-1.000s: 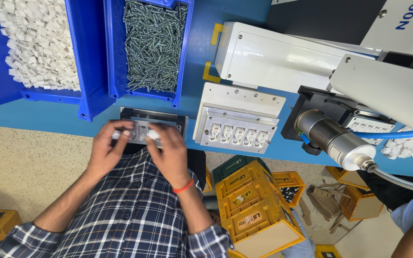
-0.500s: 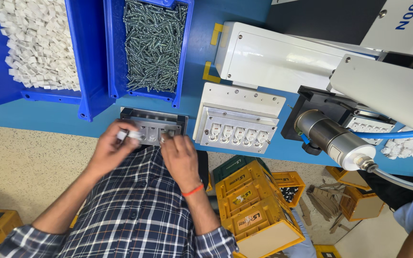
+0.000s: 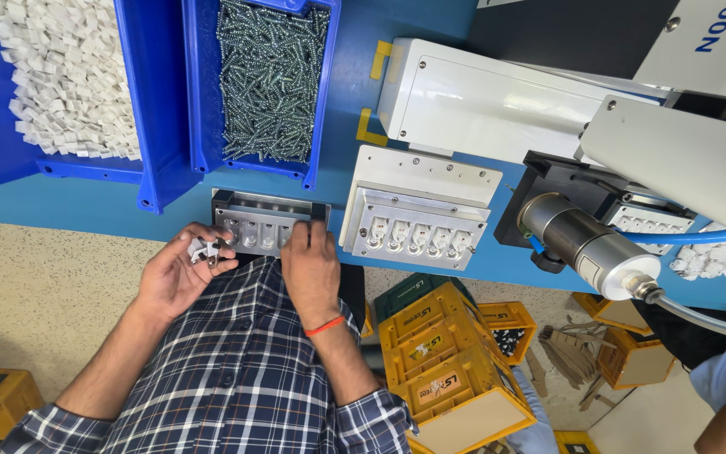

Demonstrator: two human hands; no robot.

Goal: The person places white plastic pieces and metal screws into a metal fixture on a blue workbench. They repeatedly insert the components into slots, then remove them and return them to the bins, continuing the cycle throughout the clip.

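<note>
The fingers point(image 3: 212, 252) of the left hand point(image 3: 176, 273) are curled around a few small white moulded plastic parts with metal pins point(image 3: 203, 250), pinching them between thumb and fingertips at the near edge of the blue table point(image 3: 86, 206). The right hand point(image 3: 311, 267) lies palm down with its fingers point(image 3: 302, 231) pressing flat on the right end of the grey metal fixture plate with a row of pockets point(image 3: 266, 225); they grasp nothing, they only rest there.

The little parts look light, stiff and smooth, so they are likely to slip or scatter; a fingertip pinch on the plastic body, not on the thin pins, seems the safest hold. The fixture plate looks heavy and rigid, best gripped by its two short ends.

Just to the right of the plate, along the same near edge, stands a white metal jig holding a row of white sockets point(image 3: 418, 220). Towards the far edge sit a blue plastic bin of steel screws point(image 3: 266, 80) and, at the far left corner, a blue plastic bin of white plastic pieces point(image 3: 60, 76). A grey cylindrical motor point(image 3: 586, 248) sits towards the right edge.
</note>
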